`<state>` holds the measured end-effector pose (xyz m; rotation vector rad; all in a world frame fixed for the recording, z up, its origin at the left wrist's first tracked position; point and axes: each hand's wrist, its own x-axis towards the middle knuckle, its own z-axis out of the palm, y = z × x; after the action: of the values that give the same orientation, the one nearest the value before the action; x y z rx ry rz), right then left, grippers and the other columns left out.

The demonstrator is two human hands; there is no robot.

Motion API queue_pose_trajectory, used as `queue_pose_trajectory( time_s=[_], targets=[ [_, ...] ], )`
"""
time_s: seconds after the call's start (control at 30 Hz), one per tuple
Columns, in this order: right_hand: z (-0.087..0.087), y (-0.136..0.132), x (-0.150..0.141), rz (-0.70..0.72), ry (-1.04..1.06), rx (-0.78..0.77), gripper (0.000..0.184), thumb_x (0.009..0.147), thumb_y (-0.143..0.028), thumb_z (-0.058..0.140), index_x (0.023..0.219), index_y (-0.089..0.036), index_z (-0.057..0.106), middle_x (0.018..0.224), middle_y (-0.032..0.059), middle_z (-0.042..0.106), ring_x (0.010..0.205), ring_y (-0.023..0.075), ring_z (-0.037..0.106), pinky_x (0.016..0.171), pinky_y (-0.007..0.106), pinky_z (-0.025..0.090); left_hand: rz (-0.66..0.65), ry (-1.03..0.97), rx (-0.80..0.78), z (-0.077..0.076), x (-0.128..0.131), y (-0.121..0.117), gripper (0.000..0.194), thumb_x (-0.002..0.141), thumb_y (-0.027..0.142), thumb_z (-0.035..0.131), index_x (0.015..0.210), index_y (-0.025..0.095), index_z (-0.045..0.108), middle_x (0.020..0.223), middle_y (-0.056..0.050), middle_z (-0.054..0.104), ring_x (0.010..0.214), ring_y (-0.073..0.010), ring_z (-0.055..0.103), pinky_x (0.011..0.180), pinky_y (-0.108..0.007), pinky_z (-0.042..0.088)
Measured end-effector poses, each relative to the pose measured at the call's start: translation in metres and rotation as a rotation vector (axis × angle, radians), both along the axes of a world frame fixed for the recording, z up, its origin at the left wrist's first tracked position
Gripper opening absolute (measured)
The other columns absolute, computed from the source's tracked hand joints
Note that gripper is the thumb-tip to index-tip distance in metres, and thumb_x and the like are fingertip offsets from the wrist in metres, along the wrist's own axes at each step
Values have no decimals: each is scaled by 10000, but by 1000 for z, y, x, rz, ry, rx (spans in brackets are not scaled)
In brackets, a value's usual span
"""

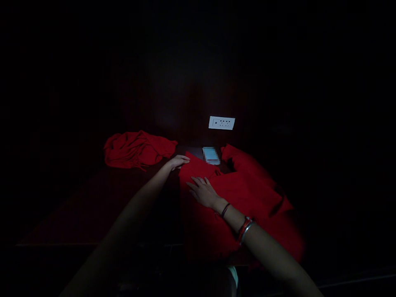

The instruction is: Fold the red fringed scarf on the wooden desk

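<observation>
A large piece of red cloth (238,189) is spread over the dark tabletop and hangs past its front edge. My left hand (179,161) pinches the cloth at its far left corner, thumb on top. Flat on the same cloth rests my right hand (203,192), its fingers spread, a little nearer to me and to the right. Bracelets circle my right wrist. The cloth's right side is bunched into folds and fades into shadow.
A second, crumpled red cloth (137,150) lies at the back left of the table (93,206). Behind my hands is a pale blue, blurred-out flat object (211,156). A white socket plate (222,123) is on the dark wall. Darkness hides the surroundings.
</observation>
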<state>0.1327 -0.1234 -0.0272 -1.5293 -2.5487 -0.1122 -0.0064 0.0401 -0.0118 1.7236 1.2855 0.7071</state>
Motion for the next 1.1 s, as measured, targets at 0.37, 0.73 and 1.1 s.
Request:
queue_pose_trajectory(
  time_s=[0.37,0.73,1.1],
  targets=[
    [-3,5,11,33,76,-35,441,829,-424,303,1229,-251,366,1302,80,315,1178,242,267,935,440,233,-17,-58,187,9,13,10,526,693,110,467,1210,172,387,1255,-67,390,1049,-155,442,812,-249,408],
    [60,107,33,-272,240,-197,282,810,-251,374,954,-148,593,944,58,616,835,137,550,699,195,389,87,71,3,-25,-33,-45,181,694,283,545,788,130,561,597,24,572,433,-68,511,435,-164,370],
    [48,175,11,-242,211,-136,422,828,-359,365,1102,-63,490,1011,98,584,777,90,553,617,130,389,118,-3,-8,-29,-23,-55,158,673,193,558,822,155,521,514,60,546,409,-76,508,437,-173,373]
  ],
)
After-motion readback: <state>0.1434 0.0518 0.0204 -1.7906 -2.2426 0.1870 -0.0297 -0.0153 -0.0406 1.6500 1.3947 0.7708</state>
